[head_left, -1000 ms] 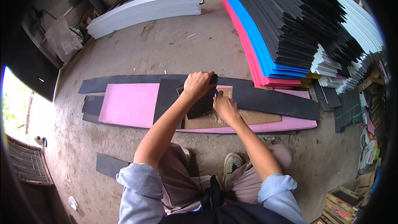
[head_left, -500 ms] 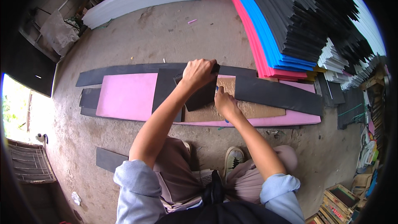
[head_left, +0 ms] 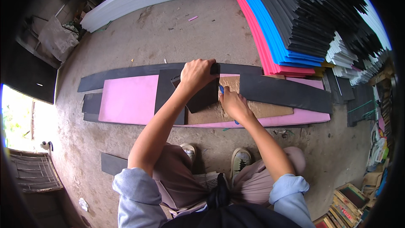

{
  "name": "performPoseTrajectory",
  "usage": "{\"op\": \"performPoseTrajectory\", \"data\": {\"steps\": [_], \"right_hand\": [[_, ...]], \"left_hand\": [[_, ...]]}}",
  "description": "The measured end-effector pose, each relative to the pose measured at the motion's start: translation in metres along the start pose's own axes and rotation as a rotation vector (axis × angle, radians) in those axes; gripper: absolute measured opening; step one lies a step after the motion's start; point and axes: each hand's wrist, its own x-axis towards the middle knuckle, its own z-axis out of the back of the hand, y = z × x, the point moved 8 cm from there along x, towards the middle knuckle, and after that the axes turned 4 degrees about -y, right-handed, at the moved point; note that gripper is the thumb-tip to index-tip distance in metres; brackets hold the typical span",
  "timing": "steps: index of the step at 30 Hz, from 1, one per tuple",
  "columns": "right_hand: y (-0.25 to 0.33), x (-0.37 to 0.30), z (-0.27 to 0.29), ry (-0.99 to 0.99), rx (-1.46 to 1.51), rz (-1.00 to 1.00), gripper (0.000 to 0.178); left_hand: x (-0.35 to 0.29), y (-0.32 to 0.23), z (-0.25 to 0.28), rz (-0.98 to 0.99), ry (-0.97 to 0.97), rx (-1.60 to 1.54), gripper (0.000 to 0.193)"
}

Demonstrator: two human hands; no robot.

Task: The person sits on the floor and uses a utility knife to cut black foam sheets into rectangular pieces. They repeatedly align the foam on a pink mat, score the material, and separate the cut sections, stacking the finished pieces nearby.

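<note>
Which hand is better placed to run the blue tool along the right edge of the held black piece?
Right, I'd judge: the right hand holds the blue tool close beside that edge, while the left hand is occupied, gripping the black piece near its top.

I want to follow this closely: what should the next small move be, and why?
Perhaps draw the slim blue tool toward the body along the black rectangular foam-like piece: the left grip holds that piece's far end, and the right grip has the tool close beside its right edge. Contact is unclear.
</note>
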Motion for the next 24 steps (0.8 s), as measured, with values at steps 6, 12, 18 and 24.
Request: {"op": "performPoseTrajectory", "data": {"steps": [6, 12, 18, 24], "right_hand": [[-0.003, 0.012, -0.01, 0.044, -0.042, -0.013, 0.03], [-0.025, 0.031, -0.061, 0.278, -0.002, -0.022, 0.032], [-0.084, 0.004, -0.163, 0.062, -0.126, -0.162, 0.039], [-0.086, 0.001, -0.195, 0.088, -0.099, -0.162, 0.039]], "left_hand": [[0.001, -0.005, 0.002, 0.006, 0.035, -0.021, 0.04], [-0.003, 0.001, 0.001, 0.023, 0.043, -0.048, 0.038], [0.008, -0.005, -0.002, 0.008, 0.044, -0.055, 0.037], [0.002, 0.001, -0.006, 0.024, 0.071, -0.012, 0.037]]}}
